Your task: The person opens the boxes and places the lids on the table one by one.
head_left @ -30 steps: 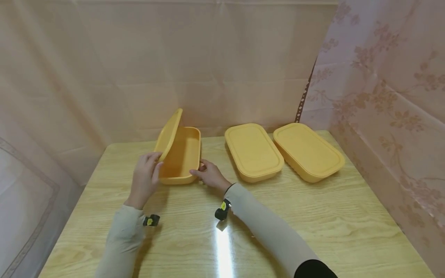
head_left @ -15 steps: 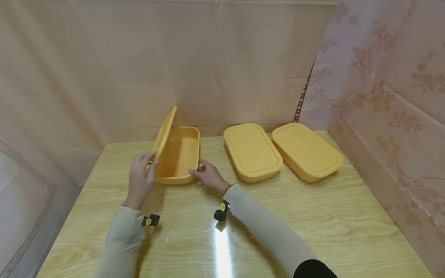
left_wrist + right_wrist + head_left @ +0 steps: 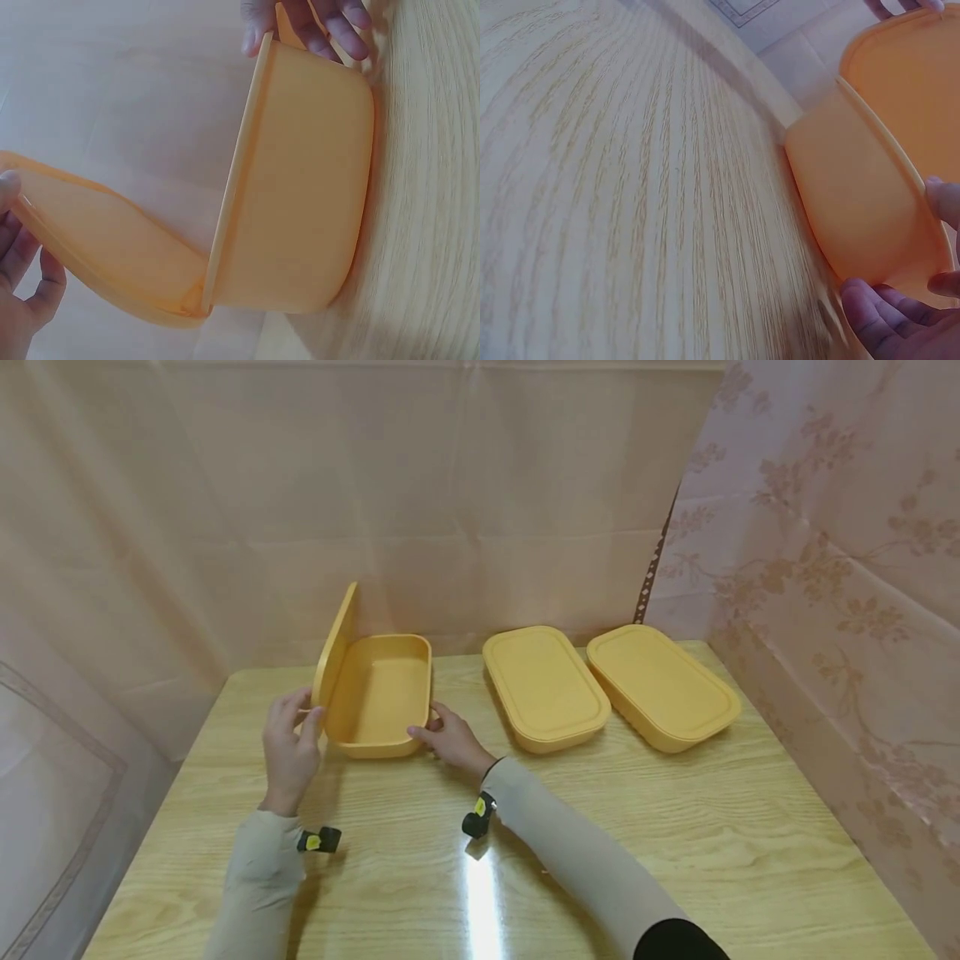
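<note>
A yellow plastic box (image 3: 382, 693) stands on the table at the left, its inside showing bare. Its matching lid (image 3: 336, 647) is tilted up steeply along the box's left side. My left hand (image 3: 291, 760) pinches the lid's near corner between thumb and fingers. At the front right corner of the box, my right hand (image 3: 453, 742) grips the rim, thumb over the edge and fingers against the outer wall. In the left wrist view the lower edge of the lid (image 3: 112, 240) meets the box's rim (image 3: 240, 165).
Two more yellow boxes with lids on, the middle one (image 3: 547, 689) and the right one (image 3: 663, 685), sit side by side toward the back right of the wooden table (image 3: 420, 860). A beige curtain (image 3: 300, 485) hangs behind, and a floral cloth (image 3: 847, 568) at the right.
My left hand has moved left with the lid, swinging it from leaning over the box to nearly upright at its left side. The right hand and the box have stayed in place.
</note>
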`<state>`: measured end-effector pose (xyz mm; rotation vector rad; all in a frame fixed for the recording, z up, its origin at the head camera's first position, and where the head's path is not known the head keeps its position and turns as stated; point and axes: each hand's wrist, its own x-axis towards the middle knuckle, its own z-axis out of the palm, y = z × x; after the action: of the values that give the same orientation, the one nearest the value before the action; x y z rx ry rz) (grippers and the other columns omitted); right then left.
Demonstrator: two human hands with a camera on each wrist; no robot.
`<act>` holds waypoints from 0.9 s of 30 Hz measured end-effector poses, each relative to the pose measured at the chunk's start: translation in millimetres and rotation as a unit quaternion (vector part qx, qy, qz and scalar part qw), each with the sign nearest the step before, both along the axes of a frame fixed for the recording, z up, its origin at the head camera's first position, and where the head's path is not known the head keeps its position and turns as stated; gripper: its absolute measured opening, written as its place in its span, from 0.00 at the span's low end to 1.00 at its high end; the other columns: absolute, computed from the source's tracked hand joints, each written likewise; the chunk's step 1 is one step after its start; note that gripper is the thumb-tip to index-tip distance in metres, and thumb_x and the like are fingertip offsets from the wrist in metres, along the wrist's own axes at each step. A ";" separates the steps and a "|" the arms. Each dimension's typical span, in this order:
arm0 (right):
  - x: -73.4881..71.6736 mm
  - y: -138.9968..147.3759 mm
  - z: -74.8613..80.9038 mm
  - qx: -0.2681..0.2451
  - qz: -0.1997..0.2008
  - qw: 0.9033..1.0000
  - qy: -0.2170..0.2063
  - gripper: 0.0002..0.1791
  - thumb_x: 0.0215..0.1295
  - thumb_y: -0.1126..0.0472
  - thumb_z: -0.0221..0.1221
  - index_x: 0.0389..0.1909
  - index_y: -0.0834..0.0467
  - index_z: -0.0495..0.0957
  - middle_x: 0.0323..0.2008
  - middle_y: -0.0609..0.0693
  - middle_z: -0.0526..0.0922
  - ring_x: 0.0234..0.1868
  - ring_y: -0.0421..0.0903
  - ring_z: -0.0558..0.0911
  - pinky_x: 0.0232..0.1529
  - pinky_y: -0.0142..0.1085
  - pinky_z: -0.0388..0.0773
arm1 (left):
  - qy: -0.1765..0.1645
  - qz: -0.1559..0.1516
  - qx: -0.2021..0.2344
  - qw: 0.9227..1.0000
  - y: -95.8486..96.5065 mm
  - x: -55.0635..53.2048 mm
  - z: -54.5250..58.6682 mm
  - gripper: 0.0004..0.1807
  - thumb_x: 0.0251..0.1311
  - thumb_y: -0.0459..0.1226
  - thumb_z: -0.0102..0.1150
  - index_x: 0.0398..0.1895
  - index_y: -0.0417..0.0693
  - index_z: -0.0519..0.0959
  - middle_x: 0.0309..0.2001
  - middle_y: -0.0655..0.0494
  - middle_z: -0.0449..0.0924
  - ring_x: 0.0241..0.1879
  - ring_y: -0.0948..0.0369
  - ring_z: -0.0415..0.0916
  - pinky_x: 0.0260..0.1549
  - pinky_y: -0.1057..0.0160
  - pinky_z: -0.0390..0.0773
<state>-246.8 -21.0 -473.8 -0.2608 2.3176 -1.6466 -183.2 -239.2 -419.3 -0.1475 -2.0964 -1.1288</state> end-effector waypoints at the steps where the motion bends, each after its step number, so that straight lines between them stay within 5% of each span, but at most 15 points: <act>1: 0.3 0.1 0.3 0.002 0.000 1.000 -0.002 0.38 0.64 0.51 0.63 0.72 0.57 0.60 0.37 0.54 0.78 0.26 0.42 0.77 0.24 0.28 0.73 | -0.005 0.001 0.007 1.000 -0.6 0.5 0.1 0.13 0.64 0.24 0.54 0.50 0.28 0.77 0.44 0.32 0.75 0.44 0.78 0.64 0.45 0.84 0.67; 5: 0.6 0.1 0.2 0.006 0.000 1.000 -0.004 0.39 0.64 0.51 0.63 0.72 0.56 0.59 0.38 0.54 0.78 0.27 0.42 0.77 0.24 0.28 0.73 | -0.021 0.007 0.035 0.999 -2.9 2.1 0.7 0.13 0.64 0.25 0.54 0.51 0.29 0.78 0.42 0.40 0.75 0.44 0.78 0.65 0.44 0.85 0.68; 12: 0.5 0.0 -0.6 0.003 0.000 1.000 -0.003 0.39 0.65 0.51 0.62 0.73 0.55 0.58 0.36 0.52 0.77 0.24 0.42 0.76 0.21 0.28 0.71 | -0.031 0.016 0.080 0.996 -5.3 2.4 2.8 0.14 0.63 0.24 0.55 0.52 0.31 0.78 0.39 0.70 0.67 0.43 0.76 0.67 0.44 0.85 0.70; 27: 1.6 0.1 1.4 -0.002 0.002 1.000 -0.022 0.38 0.65 0.51 0.62 0.73 0.53 0.58 0.37 0.52 0.79 0.27 0.43 0.77 0.21 0.28 0.70 | -0.022 0.030 0.141 0.989 -13.3 3.7 3.1 0.13 0.64 0.26 0.56 0.51 0.29 0.78 0.38 0.74 0.70 0.42 0.73 0.69 0.40 0.84 0.73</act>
<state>-245.2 -21.0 -472.4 -0.2275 2.2814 -1.6392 -179.5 -252.5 -416.3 0.0751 -1.9408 -1.3891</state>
